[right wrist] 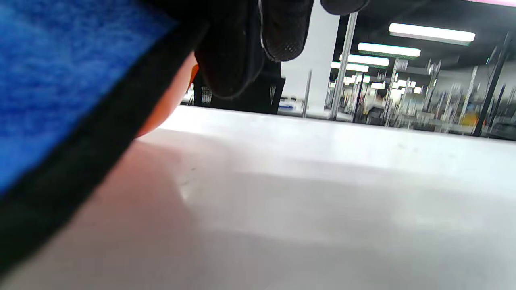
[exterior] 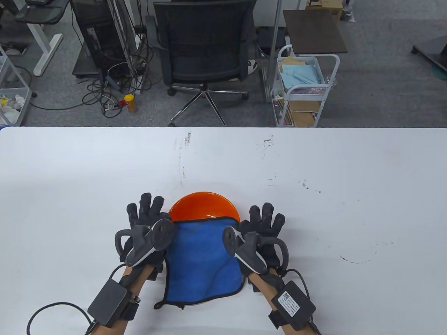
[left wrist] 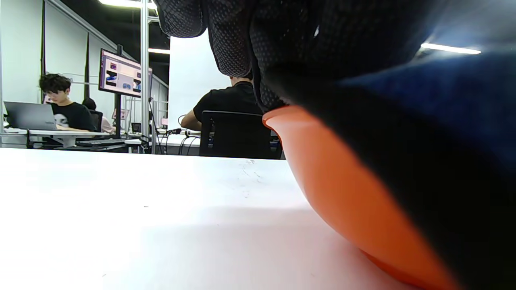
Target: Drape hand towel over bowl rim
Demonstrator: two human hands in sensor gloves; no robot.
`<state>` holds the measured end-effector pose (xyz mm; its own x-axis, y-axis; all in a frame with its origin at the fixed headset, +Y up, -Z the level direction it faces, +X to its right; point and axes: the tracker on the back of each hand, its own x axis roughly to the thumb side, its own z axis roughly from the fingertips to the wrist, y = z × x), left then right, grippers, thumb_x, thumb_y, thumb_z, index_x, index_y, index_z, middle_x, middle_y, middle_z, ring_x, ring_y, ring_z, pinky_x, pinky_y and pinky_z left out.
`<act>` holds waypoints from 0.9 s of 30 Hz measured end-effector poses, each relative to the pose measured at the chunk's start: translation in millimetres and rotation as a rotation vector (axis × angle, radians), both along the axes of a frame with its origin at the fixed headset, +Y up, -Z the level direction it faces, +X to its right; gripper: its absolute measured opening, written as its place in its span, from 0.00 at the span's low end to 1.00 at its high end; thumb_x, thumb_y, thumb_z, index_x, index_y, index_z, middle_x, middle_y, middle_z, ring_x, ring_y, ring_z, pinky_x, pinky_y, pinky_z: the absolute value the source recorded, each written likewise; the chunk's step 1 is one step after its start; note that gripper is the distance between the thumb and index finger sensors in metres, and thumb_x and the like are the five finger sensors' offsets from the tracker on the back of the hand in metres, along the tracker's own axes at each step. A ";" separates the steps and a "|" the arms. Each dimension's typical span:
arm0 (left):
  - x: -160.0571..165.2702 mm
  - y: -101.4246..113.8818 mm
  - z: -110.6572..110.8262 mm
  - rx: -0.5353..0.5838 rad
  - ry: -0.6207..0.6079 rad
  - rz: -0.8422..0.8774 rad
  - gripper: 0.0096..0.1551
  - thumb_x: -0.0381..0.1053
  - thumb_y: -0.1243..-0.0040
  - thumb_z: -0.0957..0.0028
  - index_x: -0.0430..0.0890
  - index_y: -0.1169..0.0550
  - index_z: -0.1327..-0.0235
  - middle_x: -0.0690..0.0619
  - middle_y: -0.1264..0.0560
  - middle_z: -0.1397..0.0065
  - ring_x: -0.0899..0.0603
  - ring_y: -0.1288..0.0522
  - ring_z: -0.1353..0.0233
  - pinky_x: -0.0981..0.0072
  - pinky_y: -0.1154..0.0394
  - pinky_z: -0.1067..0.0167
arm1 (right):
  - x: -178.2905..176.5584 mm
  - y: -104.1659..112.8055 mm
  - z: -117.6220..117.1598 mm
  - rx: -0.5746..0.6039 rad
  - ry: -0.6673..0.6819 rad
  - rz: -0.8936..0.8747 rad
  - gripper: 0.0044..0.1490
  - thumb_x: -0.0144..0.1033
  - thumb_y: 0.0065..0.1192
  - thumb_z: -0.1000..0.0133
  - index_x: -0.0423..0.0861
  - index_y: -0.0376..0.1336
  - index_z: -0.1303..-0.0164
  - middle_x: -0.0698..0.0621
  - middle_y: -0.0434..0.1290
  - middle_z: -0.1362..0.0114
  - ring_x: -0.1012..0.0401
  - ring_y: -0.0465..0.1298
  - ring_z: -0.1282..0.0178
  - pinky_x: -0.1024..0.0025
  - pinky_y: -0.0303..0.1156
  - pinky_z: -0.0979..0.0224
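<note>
An orange bowl [exterior: 204, 207] stands on the white table [exterior: 314, 167] near its front edge. A blue hand towel with black edging [exterior: 200, 261] lies over the bowl's near rim, covers its near half and hangs down onto the table toward me. My left hand [exterior: 146, 213] is at the towel's left edge and my right hand [exterior: 265, 218] at its right edge, fingers stretched out and spread. Neither plainly grips the towel. The left wrist view shows the bowl's side [left wrist: 342, 193] under the towel [left wrist: 455, 104]. The right wrist view shows the towel [right wrist: 52, 72] close up.
The table's far edge runs across the middle of the table view. Beyond it stand an office chair [exterior: 202, 45] and a white cart [exterior: 303, 87]. Bare white tabletop lies to the left, right and behind the bowl.
</note>
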<state>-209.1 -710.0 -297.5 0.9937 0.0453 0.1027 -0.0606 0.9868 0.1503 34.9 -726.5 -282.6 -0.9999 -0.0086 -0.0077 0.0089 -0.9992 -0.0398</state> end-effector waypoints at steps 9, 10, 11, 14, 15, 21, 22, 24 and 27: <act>2.6 -3.2 -7.9 -0.054 0.034 -0.029 0.34 0.56 0.29 0.47 0.42 0.25 0.31 0.44 0.42 0.12 0.29 0.52 0.13 0.26 0.60 0.26 | 10.1 -3.0 -10.5 -0.140 0.016 -0.150 0.37 0.52 0.42 0.31 0.36 0.62 0.25 0.33 0.51 0.13 0.27 0.44 0.15 0.19 0.35 0.29; 4.0 -4.8 -8.7 -0.084 0.028 -0.034 0.40 0.57 0.30 0.46 0.42 0.29 0.24 0.44 0.44 0.12 0.29 0.53 0.13 0.25 0.61 0.27 | 11.1 -4.0 -11.4 -0.162 0.011 -0.180 0.38 0.52 0.42 0.31 0.35 0.62 0.25 0.32 0.51 0.13 0.26 0.44 0.16 0.19 0.36 0.29; 5.0 -5.6 -8.8 -0.096 0.024 -0.035 0.42 0.57 0.30 0.46 0.42 0.32 0.21 0.44 0.44 0.11 0.29 0.54 0.13 0.25 0.62 0.27 | 11.6 -4.9 -11.7 -0.180 0.016 -0.207 0.39 0.51 0.42 0.31 0.34 0.61 0.23 0.31 0.52 0.14 0.26 0.44 0.16 0.19 0.36 0.29; 7.7 -6.9 -8.4 -0.094 0.020 -0.053 0.43 0.57 0.31 0.45 0.43 0.33 0.20 0.46 0.45 0.11 0.31 0.55 0.13 0.26 0.63 0.27 | 12.4 -7.2 -11.5 -0.180 0.021 -0.245 0.41 0.51 0.42 0.31 0.33 0.56 0.19 0.30 0.50 0.14 0.26 0.44 0.16 0.19 0.36 0.28; 7.6 -7.1 -7.8 -0.094 0.015 -0.048 0.43 0.57 0.31 0.45 0.43 0.34 0.20 0.46 0.45 0.11 0.31 0.56 0.13 0.26 0.63 0.27 | 12.5 -7.4 -10.5 -0.164 0.024 -0.237 0.41 0.51 0.42 0.31 0.33 0.55 0.18 0.30 0.50 0.14 0.26 0.44 0.16 0.19 0.37 0.28; -1.7 -1.6 0.5 -0.089 -0.026 0.029 0.43 0.62 0.41 0.41 0.44 0.38 0.18 0.47 0.49 0.11 0.34 0.59 0.14 0.30 0.65 0.27 | 14.8 -4.6 -3.3 -0.152 0.055 -0.251 0.43 0.51 0.41 0.31 0.32 0.52 0.17 0.30 0.49 0.14 0.26 0.43 0.16 0.20 0.37 0.28; -3.2 -0.1 2.8 -0.092 -0.048 0.056 0.41 0.62 0.44 0.39 0.44 0.38 0.17 0.47 0.49 0.11 0.35 0.59 0.14 0.32 0.64 0.27 | 17.0 -2.8 -2.7 -0.161 0.052 -0.268 0.43 0.52 0.40 0.31 0.33 0.52 0.16 0.30 0.49 0.13 0.26 0.44 0.16 0.20 0.37 0.28; -5.1 4.9 10.3 -0.127 -0.065 0.142 0.44 0.64 0.46 0.39 0.44 0.41 0.16 0.47 0.52 0.10 0.35 0.62 0.14 0.33 0.66 0.27 | 22.9 1.6 -1.4 -0.165 0.041 -0.380 0.43 0.52 0.40 0.31 0.32 0.51 0.16 0.30 0.48 0.13 0.25 0.43 0.16 0.19 0.36 0.28; -6.9 14.1 20.8 -0.131 -0.081 0.204 0.45 0.65 0.48 0.39 0.44 0.43 0.15 0.47 0.54 0.10 0.36 0.63 0.14 0.34 0.68 0.27 | 30.1 6.2 0.3 -0.170 0.044 -0.434 0.43 0.52 0.40 0.31 0.32 0.50 0.16 0.30 0.48 0.13 0.25 0.43 0.16 0.19 0.36 0.28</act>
<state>-216.0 -695.9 -276.7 0.9515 0.2621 0.1613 -0.2669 0.9637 0.0085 65.1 -720.4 -282.3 -0.9108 0.4129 0.0003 -0.4091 -0.9026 0.1339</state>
